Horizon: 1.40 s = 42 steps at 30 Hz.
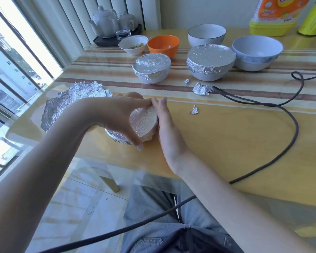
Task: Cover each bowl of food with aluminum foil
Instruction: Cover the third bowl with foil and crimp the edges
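1. We are working on the foil-covered small bowl [143, 125] at the near left of the tabletop [226, 136]. The left hand [117, 115] is curling its fingers [137, 141] and thumb round the foiled rim, while the right hand [164, 123] is pressing straight, flat fingers against the bowl's right side.
2. The bowl is appearing tilted, its foil face turned toward us. If it is holding food, we are risking a spill under the foil should the tilt grow.
3. We are squeezing thin foil from both sides; too much pressure is likely to tear it or leave the edge loose.
4. The bowl is sitting close to the near table edge, so a sideways push from the right hand could be sliding it off.
5. A crumpled foil sheet [71, 105] is lying just behind the left wrist, where the forearm could be dragging it.
6. A dark cable [288, 114] is looping across the tabletop to the right, well apart from the hands, yet a snag could be jolting nearby bowls.
7. Behind, two foil-covered bowls [151, 70] are standing finished, whereas the orange bowl [162, 45], the small white bowl [133, 44], the dark-rimmed white bowl [206, 35] and the blue-patterned white bowl [256, 52] are waiting uncovered.
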### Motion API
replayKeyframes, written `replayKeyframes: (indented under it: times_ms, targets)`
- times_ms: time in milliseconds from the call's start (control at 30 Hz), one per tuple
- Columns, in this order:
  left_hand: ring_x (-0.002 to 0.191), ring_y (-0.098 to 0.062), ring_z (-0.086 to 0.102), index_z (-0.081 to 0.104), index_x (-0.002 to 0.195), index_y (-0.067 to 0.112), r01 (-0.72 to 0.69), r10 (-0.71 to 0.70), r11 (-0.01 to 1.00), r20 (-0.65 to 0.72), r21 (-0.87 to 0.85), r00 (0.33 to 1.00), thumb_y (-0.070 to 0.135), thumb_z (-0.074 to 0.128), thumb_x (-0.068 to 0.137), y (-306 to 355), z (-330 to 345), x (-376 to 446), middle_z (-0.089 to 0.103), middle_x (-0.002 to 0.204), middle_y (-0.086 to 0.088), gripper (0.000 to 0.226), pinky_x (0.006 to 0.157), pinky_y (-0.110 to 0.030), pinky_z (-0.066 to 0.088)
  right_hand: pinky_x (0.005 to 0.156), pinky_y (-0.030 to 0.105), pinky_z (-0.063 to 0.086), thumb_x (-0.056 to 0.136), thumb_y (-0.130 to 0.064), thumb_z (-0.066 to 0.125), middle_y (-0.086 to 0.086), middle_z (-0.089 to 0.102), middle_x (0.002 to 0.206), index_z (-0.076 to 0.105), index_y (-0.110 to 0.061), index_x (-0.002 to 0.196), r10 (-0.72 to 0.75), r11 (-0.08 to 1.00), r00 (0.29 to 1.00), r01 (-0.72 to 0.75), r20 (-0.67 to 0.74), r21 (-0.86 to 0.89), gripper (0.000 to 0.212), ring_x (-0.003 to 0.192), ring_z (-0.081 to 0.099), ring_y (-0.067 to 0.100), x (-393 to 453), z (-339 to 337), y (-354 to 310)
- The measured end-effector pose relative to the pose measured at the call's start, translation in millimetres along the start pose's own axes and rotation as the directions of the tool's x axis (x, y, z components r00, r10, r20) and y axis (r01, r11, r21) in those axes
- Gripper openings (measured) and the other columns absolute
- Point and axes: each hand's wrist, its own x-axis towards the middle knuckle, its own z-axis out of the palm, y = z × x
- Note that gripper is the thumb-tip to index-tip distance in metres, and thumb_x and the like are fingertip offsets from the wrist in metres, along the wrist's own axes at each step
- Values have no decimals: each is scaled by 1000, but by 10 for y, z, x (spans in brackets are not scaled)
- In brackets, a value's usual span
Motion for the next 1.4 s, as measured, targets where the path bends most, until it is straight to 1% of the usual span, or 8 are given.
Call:
replayKeyframes:
  times_ms: [67,233,367,500,633,767,1133,1400]
  targets:
    - [141,-15,19,2,149,51,13,-12,1000,-8,24,1000,64,86,45,38,7,-3,17,152,23,135,117,-39,21,101,18,32,94,-62,17,-34,54,108,53,-48,107,3,1000,1000,-2,-17,22,41,105,49,-14,65,-50,15]
    - [150,-13,-1,-24,143,50,33,-33,999,15,7,999,76,80,39,19,3,-32,-4,156,26,149,121,-43,9,118,33,19,98,-57,18,3,39,150,26,-20,150,133,967,990,-121,-38,224,64,138,36,13,118,-432,-101]
    - [147,-14,-18,-16,143,58,-126,90,980,-223,-152,971,93,53,46,-202,24,-98,-19,157,21,124,119,-46,-2,105,31,43,95,-32,54,-9,60,126,54,-25,127,-39,974,989,5,-146,-226,33,109,59,4,-91,-502,38]
    - [141,-9,34,37,143,40,-397,136,832,-552,-388,823,73,40,82,-249,185,-63,43,149,2,70,117,-35,28,72,23,43,73,-42,78,-6,56,89,55,-22,100,-257,639,966,157,-17,-753,39,76,50,11,-235,-426,145]
    - [146,-2,14,18,138,70,-319,270,924,-228,-211,935,80,68,54,-244,225,-49,18,156,24,98,121,-44,17,70,28,37,73,-49,75,-7,50,92,56,-17,99,-338,406,940,197,54,-892,46,88,46,13,-178,-327,93]
    - [142,-9,13,23,128,77,-236,214,959,-144,-158,966,75,73,41,-178,208,-29,20,142,36,100,118,-49,18,55,27,33,74,-43,75,-2,63,76,62,-16,80,-517,212,848,257,115,-943,31,79,59,21,-107,-279,164]
    - [133,-3,13,25,126,77,-205,189,969,-125,-135,974,76,71,38,-143,182,-29,19,140,34,100,113,-41,18,62,26,31,83,-28,72,-16,45,65,68,-13,80,-371,463,885,438,280,-770,16,61,41,2,31,-495,73]
    - [129,0,16,27,123,79,-226,204,962,-148,-153,968,75,72,36,-149,184,-28,17,133,46,98,115,-42,19,61,29,43,80,-46,69,-14,55,72,58,-26,78,-426,415,897,311,119,-855,23,80,53,9,-194,-312,143]
